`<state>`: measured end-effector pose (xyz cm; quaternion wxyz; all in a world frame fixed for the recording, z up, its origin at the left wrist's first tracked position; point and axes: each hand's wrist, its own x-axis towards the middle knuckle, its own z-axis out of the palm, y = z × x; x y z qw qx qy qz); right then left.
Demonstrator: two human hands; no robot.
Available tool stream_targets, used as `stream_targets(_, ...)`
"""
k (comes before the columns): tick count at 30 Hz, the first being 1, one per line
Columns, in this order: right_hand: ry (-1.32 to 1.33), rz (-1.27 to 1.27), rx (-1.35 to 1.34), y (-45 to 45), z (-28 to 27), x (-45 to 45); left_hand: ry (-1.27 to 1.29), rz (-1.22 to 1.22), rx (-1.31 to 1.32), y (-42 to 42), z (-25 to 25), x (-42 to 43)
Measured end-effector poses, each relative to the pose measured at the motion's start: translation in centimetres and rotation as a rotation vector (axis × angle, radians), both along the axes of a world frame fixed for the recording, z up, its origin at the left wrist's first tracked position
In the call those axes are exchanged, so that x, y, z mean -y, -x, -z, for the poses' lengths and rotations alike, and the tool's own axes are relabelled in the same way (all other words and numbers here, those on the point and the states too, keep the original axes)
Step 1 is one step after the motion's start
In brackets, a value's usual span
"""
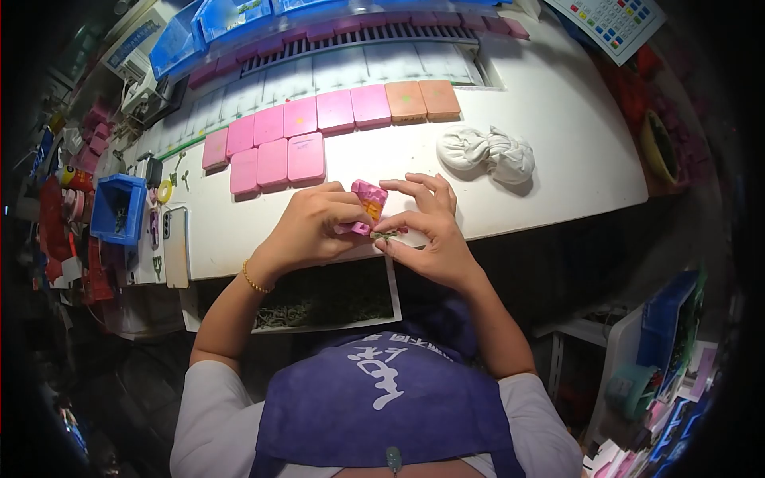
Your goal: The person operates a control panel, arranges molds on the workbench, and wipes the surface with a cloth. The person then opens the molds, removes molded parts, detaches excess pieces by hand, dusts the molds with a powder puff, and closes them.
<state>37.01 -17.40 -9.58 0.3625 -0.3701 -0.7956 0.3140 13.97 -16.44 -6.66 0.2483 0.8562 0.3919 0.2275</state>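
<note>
The left hand (315, 223), with a beaded gold-coloured bracelet (253, 279) at its wrist, bends over the front edge of the white table (558, 171), its fingertips pinching a small bright pink piece (361, 229). Just beyond those fingertips is a pink block with an orange-yellow patch (370, 195) on its face; whether it is joined to the small piece cannot be told. The right hand (430, 231) pinches a thin, small green piece (386, 236) between thumb and forefinger, just beside the pink piece, while its other fingers are spread and raised.

Beyond the hands, 6 rounded pink rectangular blocks (335, 110) and 2 orange-brown rectangular blocks (423, 99) stand side by side in a curving row, the orange-brown pair at the right end. Nearer the left hand lie 3 more pink rectangular blocks (272, 162), against that row. A knotted white cloth bundle (486, 154) rests to the right. Behind the row is a long white rack with dark slots (358, 45).

At the table's left end are a pale gold smartphone (176, 248), a yellow ring (165, 191), loose green sprigs (179, 169) and a blue plastic bin (118, 209) with dark contents. Below the front edge, a white-rimmed tray (396, 291) holds a heap of greenish bits (319, 309).
</note>
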Motion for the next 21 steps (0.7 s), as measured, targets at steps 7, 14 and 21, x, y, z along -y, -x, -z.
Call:
stream_targets(7,-0.045,0.02,0.017,0.2,0.1,0.4,-0.056,-0.022,-0.025,-0.3,-0.3,0.8)
stream_targets(14,-0.037,0.01,0.02,0.0,0.6,0.2,-0.104,-0.041,-0.012,-0.4,0.3,1.4)
stream_targets(21,-0.142,0.039,0.044,0.2,0.8,0.4,-0.132,-0.045,0.059,-1.0,0.6,1.5)
